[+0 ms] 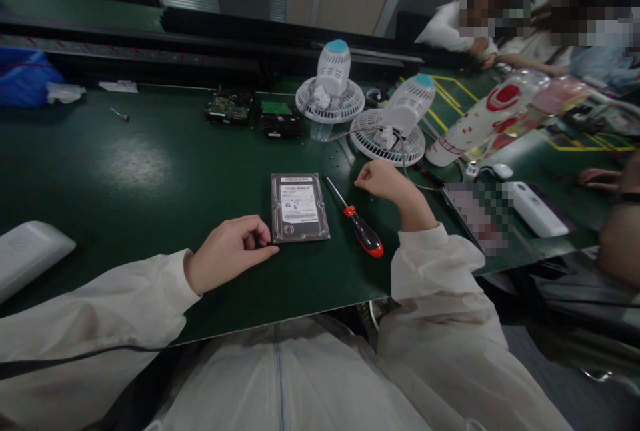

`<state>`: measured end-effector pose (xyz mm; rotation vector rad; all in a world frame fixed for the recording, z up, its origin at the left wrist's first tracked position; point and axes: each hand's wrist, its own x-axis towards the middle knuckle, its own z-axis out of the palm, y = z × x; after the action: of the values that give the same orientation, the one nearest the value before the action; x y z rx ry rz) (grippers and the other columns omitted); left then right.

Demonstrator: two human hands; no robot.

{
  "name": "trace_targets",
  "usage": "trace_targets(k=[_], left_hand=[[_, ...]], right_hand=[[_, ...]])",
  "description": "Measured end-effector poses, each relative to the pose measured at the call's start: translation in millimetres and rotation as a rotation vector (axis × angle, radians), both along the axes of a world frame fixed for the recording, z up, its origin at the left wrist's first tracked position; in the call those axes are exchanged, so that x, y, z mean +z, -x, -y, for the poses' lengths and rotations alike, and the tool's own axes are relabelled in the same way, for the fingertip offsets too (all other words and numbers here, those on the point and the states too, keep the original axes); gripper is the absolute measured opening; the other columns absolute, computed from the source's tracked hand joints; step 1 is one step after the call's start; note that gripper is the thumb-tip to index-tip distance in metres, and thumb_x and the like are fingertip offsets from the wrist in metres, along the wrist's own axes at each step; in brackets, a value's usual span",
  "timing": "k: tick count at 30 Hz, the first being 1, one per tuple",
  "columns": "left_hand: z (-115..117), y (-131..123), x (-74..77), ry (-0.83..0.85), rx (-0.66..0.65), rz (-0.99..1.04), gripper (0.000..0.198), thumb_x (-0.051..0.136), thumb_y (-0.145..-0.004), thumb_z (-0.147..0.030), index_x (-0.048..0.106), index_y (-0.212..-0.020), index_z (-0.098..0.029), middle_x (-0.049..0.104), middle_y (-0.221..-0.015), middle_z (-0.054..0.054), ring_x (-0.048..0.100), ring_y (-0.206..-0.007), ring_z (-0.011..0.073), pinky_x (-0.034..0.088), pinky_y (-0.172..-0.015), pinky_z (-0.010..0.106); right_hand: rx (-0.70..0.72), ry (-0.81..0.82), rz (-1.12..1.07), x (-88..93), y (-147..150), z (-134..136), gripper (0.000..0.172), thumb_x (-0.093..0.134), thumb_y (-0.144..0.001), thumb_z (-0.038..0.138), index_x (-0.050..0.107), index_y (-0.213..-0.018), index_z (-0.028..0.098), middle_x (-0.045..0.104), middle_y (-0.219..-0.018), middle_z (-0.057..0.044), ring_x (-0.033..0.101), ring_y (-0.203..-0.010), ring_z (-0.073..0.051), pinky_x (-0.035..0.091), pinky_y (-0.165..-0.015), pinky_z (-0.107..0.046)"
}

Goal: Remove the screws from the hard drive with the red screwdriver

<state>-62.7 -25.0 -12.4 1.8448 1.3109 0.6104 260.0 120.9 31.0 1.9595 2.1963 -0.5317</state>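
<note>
A hard drive (pixel 299 207) lies flat on the green table, label side up. At its lower left corner is my left hand (pixel 233 249), fingers curled against the left edge and thumb along the near edge. My right hand (pixel 383 181) hovers or rests over the table right of the drive, fingertips pinched together; whatever they hold, if anything, is too small to make out. Between the drive and that hand lies a screwdriver (pixel 364 229) with a red and black handle, its shaft pointing away from me. Several tiny screws (pixel 334 159) are scattered beyond its tip.
Two more drives (pixel 229 107) (pixel 281 119) lie farther back. Two white fans (pixel 331 101) (pixel 387 137) rest face down behind my right hand, near a patterned bottle (pixel 473 127). White cases stand at left (pixel 33 254) and right (pixel 537 209). Other people sit at the right.
</note>
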Motion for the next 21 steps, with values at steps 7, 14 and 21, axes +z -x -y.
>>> trace_targets(k=[7,14,21], left_hand=[[0.0,0.3,-0.1,-0.010,-0.004,-0.018,0.029,0.073,-0.083,-0.046,0.062,-0.084,-0.019,0.063,-0.072,-0.001,0.053,-0.055,0.0107,0.042,-0.049,0.023],[-0.5,-0.1,0.5,0.010,-0.001,-0.009,0.029,0.074,-0.083,-0.045,0.063,-0.084,-0.019,0.063,-0.071,-0.001,0.053,-0.056,0.0111,0.042,-0.049,0.023],[-0.1,-1.6,2.5,-0.001,0.000,-0.020,0.028,0.074,-0.083,-0.044,0.062,-0.082,-0.019,0.063,-0.073,-0.001,0.052,-0.055,0.0103,0.040,-0.049,0.022]], right_hand=[[-0.013,0.013,-0.014,-0.1,-1.2,0.3,0.038,0.061,-0.098,0.040,0.060,-0.127,0.015,0.063,-0.126,-0.010,0.065,-0.110,-0.020,0.058,-0.095,-0.041],[-0.028,-0.055,-0.017,-1.2,-0.3,-1.8,0.039,0.061,-0.098,0.040,0.060,-0.127,0.015,0.063,-0.126,-0.010,0.064,-0.111,-0.020,0.057,-0.096,-0.042],[-0.003,-0.074,-0.032,-7.5,-3.5,-3.8,0.039,0.061,-0.097,0.040,0.060,-0.127,0.015,0.063,-0.126,-0.010,0.064,-0.111,-0.020,0.058,-0.095,-0.042]])
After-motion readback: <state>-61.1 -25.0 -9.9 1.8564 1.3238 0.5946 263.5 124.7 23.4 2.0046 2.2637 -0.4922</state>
